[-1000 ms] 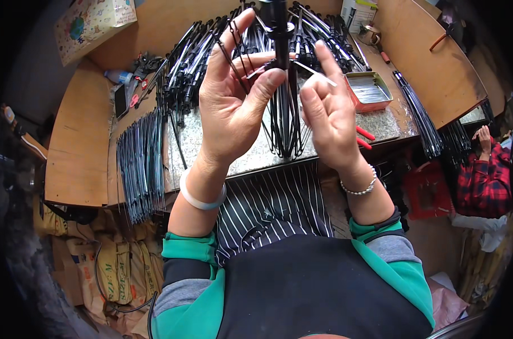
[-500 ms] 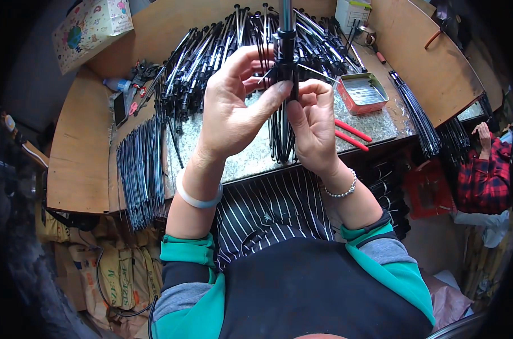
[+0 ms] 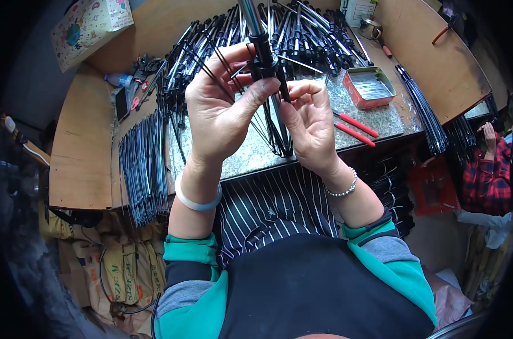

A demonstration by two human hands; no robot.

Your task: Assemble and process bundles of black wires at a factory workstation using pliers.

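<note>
An umbrella frame with a metal shaft and a black hub stands tilted in front of me, its top leaning left. My left hand is closed round the hub, the thumb pressing on its front. Several thin black ribs hang below, and others fan out past the left fingers. My right hand pinches a black rib beside the hub between thumb and fingers. A thin silver wire sticks out to the right of the hub. Part of the hub is hidden by the left hand.
Behind lies a pile of umbrella frames. To the right are a red tin of thin wires and red-handled pliers. Bundles of black ribs lie left and right. Scissors and a phone lie far left.
The frame's top has tipped to the left, and my left hand has moved left with it. Several ribs now spread out on the left. My right hand has barely moved.
</note>
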